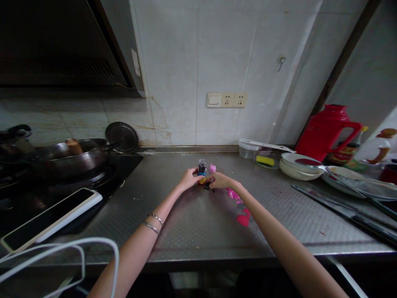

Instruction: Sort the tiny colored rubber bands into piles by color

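A small clear glass jar (202,167) with dark contents and a blue and yellow label stands upright on the metal counter. My left hand (190,179) is closed round its left side, thumb in front. My right hand (218,180) is by the jar's lower right, fingers bent together over a small black thing (208,186); what they grip is too small to make out. Just behind my right hand sits a small pink figure (212,168). A pink patterned piece (233,194) and a red heart-shaped piece (243,217) lie beside my right forearm.
A pan (77,159) stands on the stove at left, with a phone-like device (52,219) and white cable (96,239) nearer. At right are a plastic tub (247,150), yellow sponge (265,161), stacked bowls (299,171), red thermos (325,132) and long dark utensils (338,209).
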### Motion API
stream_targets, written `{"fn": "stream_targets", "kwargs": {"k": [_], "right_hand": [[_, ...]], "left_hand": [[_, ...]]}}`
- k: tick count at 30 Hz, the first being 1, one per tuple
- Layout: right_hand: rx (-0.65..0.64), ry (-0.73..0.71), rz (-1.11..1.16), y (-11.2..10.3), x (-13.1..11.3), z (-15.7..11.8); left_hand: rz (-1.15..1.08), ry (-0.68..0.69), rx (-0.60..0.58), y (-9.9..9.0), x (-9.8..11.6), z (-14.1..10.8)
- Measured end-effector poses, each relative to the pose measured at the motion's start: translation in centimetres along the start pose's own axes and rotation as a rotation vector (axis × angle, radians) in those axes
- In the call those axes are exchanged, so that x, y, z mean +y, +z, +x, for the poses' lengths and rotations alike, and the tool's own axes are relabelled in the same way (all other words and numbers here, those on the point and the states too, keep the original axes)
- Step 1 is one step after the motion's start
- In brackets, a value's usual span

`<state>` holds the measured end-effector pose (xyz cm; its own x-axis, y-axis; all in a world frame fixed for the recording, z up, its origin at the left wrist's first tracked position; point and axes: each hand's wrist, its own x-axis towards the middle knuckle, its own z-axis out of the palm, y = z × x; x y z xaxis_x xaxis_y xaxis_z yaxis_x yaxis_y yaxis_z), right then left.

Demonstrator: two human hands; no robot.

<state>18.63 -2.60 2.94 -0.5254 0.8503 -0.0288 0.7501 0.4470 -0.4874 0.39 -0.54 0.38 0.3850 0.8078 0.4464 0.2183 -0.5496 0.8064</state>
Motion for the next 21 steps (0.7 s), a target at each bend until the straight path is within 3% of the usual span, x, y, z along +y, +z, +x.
{"fn": "stream_targets", "kwargs": {"k": [21], "right_hand": [[0.047,-0.097,-0.188,1.4,-0.3,-0.4]], "left_hand": [[0.003,0.003,0.001,0.0,-0.5,0.1]]}}
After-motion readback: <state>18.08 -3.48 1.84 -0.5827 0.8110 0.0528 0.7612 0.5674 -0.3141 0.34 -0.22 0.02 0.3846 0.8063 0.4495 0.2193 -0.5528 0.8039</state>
